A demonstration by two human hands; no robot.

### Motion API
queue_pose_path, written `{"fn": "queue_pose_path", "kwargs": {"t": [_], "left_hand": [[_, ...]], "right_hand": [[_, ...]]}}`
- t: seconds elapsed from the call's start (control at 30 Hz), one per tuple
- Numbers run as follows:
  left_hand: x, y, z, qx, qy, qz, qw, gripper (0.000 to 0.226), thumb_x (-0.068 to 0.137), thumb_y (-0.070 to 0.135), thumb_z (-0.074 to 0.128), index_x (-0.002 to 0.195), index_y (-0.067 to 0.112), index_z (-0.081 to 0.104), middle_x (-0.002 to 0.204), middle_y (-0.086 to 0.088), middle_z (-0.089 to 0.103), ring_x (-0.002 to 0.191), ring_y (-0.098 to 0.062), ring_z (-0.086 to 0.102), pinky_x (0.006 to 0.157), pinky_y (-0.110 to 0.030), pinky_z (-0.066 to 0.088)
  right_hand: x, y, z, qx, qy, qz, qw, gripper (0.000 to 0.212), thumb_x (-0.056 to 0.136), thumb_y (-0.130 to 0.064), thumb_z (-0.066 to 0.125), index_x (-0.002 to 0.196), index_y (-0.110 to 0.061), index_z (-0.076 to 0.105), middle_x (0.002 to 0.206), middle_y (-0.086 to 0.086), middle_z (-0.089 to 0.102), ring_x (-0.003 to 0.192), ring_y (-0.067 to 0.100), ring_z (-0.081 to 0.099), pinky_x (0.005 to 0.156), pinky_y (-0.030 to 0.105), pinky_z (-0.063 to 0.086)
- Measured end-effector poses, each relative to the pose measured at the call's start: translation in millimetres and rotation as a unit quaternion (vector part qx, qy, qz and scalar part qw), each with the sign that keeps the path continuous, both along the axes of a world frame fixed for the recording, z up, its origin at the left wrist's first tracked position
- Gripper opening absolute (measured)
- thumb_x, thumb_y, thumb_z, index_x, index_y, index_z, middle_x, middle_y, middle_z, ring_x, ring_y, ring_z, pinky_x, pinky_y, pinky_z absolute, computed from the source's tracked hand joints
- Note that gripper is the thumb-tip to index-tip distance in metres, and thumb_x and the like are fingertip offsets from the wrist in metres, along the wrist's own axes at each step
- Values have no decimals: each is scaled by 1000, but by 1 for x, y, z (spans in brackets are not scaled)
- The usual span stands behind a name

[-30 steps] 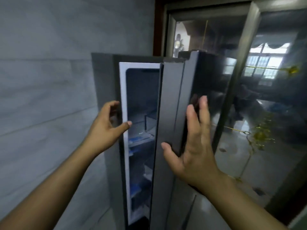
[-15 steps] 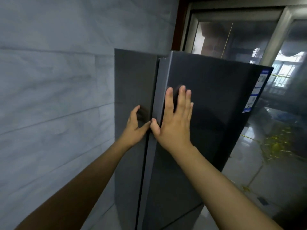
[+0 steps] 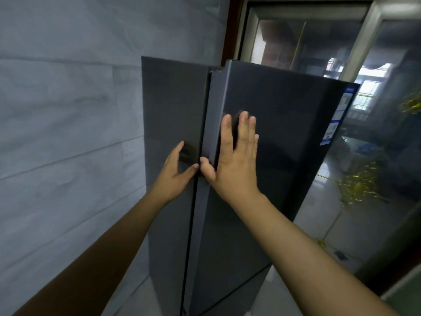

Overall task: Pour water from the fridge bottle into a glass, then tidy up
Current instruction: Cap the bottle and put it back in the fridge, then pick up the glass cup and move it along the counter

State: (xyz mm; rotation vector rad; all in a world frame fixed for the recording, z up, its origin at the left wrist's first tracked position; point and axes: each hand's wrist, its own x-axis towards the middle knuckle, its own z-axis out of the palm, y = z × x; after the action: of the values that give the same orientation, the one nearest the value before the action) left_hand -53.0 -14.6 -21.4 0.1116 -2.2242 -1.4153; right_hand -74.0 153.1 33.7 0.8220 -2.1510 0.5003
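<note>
A tall dark grey fridge (image 3: 280, 156) stands against the wall, and its door is closed, with only a thin seam along its left edge. My right hand (image 3: 234, 160) lies flat on the door front near that edge, fingers spread and pointing up. My left hand (image 3: 175, 174) rests on the fridge's left side panel (image 3: 170, 106), its thumb touching the seam beside my right thumb. Neither hand holds anything. No bottle or glass is in view.
A grey tiled wall (image 3: 68, 133) runs close along the fridge's left. Behind and right of the fridge is a glass sliding door (image 3: 376, 156) with a metal frame. A blue-and-white label (image 3: 335, 117) sticks to the fridge's right edge. Pale floor tiles show at lower right.
One second ago the fridge door stood ajar, showing white shelves inside, with my left hand on its edge. The door has since swung shut, and both hands now rest against the fridge.
</note>
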Motion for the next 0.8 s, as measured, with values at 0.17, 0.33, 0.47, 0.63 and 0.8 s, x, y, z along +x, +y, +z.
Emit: {"fn": "queue_pose_path", "kwargs": {"t": [0.17, 0.33, 0.47, 0.63, 0.8], "left_hand": [[27, 26, 3, 30, 7, 12, 999, 52, 94, 26, 65, 140, 25, 43, 130, 10, 50, 119, -2, 51, 96, -28, 44], [78, 80, 11, -70, 64, 87, 992, 35, 90, 27, 69, 121, 24, 55, 118, -1, 60, 105, -12, 56, 81, -21, 42], [107, 167, 11, -220, 78, -39, 972, 29, 85, 33, 71, 110, 23, 59, 102, 4, 56, 94, -8, 54, 79, -22, 45], [117, 311, -25, -383, -42, -206, 900, 34, 89, 45, 63, 117, 27, 55, 112, 5, 54, 105, -16, 52, 90, -35, 48], [151, 478, -60, -452, -59, -316, 832, 44, 89, 51, 58, 125, 27, 53, 126, 1, 55, 118, -22, 51, 93, -35, 44]], "right_hand": [[19, 31, 11, 46, -74, 44, 995, 99, 88, -45, 65, 159, -24, -1, 166, 15, -10, 152, 35, -11, 121, 59, 11], [52, 115, -34, 116, -228, -41, 966, 71, 92, -42, 59, 152, -22, 26, 156, 19, 28, 146, 36, 22, 120, 50, 20], [91, 213, -62, 143, -343, -158, 915, 45, 91, -42, 59, 129, -20, 47, 127, 12, 53, 120, 35, 51, 99, 43, 42], [165, 356, -87, 140, -421, -269, 855, 41, 92, -41, 55, 126, -19, 50, 129, 12, 55, 119, 34, 54, 93, 39, 44], [255, 503, -113, 95, -457, -369, 804, 41, 91, -39, 58, 124, -15, 51, 129, 14, 55, 120, 34, 52, 95, 38, 42]]}}
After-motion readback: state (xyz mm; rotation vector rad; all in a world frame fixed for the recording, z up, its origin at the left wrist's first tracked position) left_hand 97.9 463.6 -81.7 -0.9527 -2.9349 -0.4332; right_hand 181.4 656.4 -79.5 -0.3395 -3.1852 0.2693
